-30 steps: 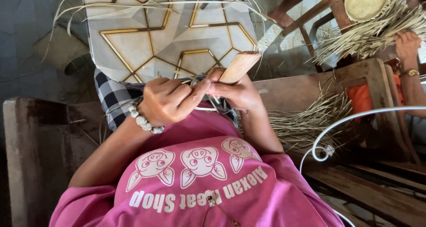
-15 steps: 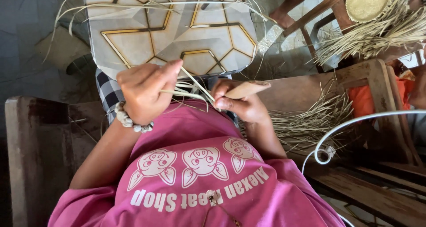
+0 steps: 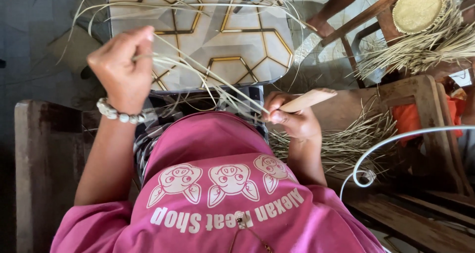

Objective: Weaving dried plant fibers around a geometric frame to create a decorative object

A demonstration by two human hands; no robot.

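My left hand (image 3: 122, 67), with a bead bracelet at the wrist, is raised to the left and pinches a bundle of thin pale straw strips (image 3: 208, 79). The strips run down and right to my right hand (image 3: 292, 118). That hand grips a wooden-handled tool (image 3: 309, 99) low over my lap, its handle pointing right. The tool's working end is hidden by the fingers. Long loose strips arc over a cushion with a gold hexagon pattern (image 3: 232, 45) resting on my knees.
I sit on a dark wooden bench (image 3: 44, 164) in a pink shirt. A heap of dry straw (image 3: 346, 144) lies on the bench at my right. Further right is a wooden chair (image 3: 420, 99), a round woven mat (image 3: 418, 8), more straw, and another person's leg (image 3: 331, 10).
My left hand has risen up and to the left, drawing the straw strips out long. My right hand with the tool has stayed near my lap.
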